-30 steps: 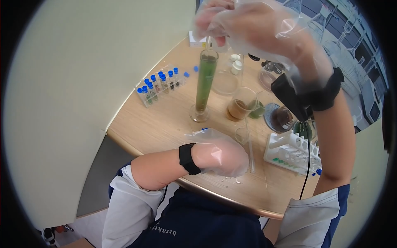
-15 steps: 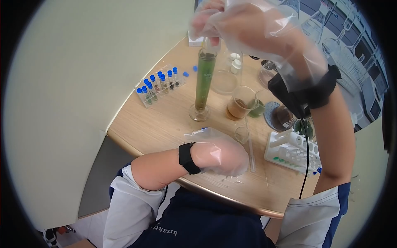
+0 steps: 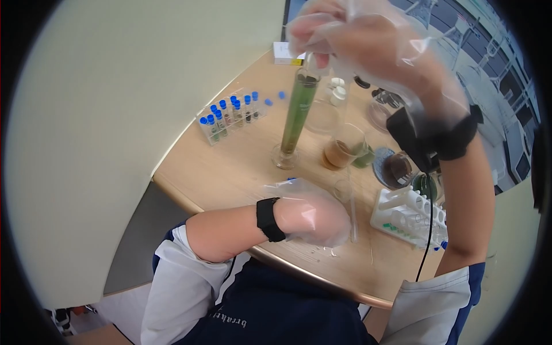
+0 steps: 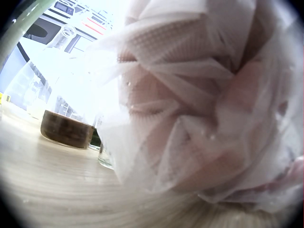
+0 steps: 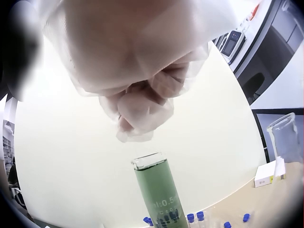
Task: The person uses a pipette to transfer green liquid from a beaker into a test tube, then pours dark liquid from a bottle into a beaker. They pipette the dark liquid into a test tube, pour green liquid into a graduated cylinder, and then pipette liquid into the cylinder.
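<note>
A tall graduated cylinder [image 3: 299, 109] of green liquid stands upright on the wooden table [image 3: 195, 178]. My right hand [image 3: 368, 34], in a loose clear plastic glove, is raised over its mouth. In the right wrist view the gloved fingers [image 5: 145, 111] are bunched and curled, a little above the rim, and no object shows between them. My left hand [image 3: 313, 218], gloved as well, rests on the table near the front edge. Up close, its fingers [image 4: 190, 104] look curled under the crumpled plastic, with nothing visible in them.
Small blue-capped tubes stand in a clear rack [image 3: 230, 118] at left. Right of the cylinder are a beaker [image 3: 339, 154] of brown liquid, a green-filled beaker [image 3: 364, 157], dishes and a white test-tube rack [image 3: 402, 215]. A glass rod [image 3: 353, 221] lies right of my left hand.
The head view has shifted, so the table's things sit slightly further right. My right hand stays over the cylinder's mouth with small movements. My left hand keeps its place on the table.
</note>
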A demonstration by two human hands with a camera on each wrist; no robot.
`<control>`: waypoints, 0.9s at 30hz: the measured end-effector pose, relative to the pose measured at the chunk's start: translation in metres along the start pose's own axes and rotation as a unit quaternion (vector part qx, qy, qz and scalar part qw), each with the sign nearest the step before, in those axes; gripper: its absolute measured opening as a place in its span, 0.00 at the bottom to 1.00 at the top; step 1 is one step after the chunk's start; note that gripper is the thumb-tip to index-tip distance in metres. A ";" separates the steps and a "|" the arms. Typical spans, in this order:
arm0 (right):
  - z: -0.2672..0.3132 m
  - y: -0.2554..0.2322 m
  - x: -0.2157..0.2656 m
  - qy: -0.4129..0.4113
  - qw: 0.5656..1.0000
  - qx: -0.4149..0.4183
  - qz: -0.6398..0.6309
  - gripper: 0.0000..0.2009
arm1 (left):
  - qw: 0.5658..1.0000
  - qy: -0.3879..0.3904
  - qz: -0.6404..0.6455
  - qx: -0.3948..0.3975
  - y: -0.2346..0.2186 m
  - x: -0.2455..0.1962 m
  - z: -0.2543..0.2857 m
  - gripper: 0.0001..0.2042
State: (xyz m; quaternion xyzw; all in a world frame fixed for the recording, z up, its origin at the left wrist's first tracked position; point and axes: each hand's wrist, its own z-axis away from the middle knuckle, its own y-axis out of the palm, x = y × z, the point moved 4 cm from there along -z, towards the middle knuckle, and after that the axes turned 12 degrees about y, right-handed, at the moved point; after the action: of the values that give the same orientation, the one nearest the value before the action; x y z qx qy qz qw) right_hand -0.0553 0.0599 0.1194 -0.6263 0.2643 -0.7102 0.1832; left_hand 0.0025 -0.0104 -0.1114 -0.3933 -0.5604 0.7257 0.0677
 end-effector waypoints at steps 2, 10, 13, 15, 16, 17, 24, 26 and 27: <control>0.000 0.002 -0.005 -0.038 0.998 -0.047 -0.016 0.05 | 1.000 -0.017 -0.008 0.012 -0.001 0.000 0.001 0.06; 0.015 -0.024 0.014 -0.114 0.973 -0.195 0.042 0.05 | 0.903 0.212 0.140 -0.347 0.025 0.019 0.027 0.13; 0.018 -0.034 0.026 -0.126 0.964 -0.234 0.023 0.06 | 0.871 0.240 0.277 -0.326 0.025 0.023 0.019 0.13; 0.019 -0.036 0.035 -0.121 0.961 -0.247 0.016 0.06 | 0.814 0.251 0.404 -0.335 0.025 0.023 0.017 0.14; 0.020 -0.035 0.040 -0.119 0.960 -0.252 0.013 0.06 | 0.785 0.253 0.445 -0.348 0.023 0.019 0.018 0.14; 0.020 -0.035 0.043 -0.115 0.960 -0.254 0.013 0.07 | 0.778 0.251 0.456 -0.353 0.022 0.018 0.018 0.14; 0.015 -0.014 0.049 -0.040 0.969 -0.231 0.072 0.09 | 0.775 0.250 0.467 -0.345 0.019 0.017 0.017 0.16; 0.010 -0.009 0.040 -0.055 0.963 -0.221 0.146 0.07 | 0.771 0.262 0.462 -0.352 0.019 0.017 0.017 0.17; 0.007 -0.006 0.036 -0.064 0.957 -0.216 0.182 0.06 | 0.764 0.269 0.468 -0.353 0.018 0.017 0.017 0.17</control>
State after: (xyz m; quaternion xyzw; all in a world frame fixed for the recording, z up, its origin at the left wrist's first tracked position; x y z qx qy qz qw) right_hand -0.0530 0.0422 0.1520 -0.6360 0.5089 -0.5494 0.1863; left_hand -0.0135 -0.0209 -0.1342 -0.7823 -0.4818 0.2820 -0.2762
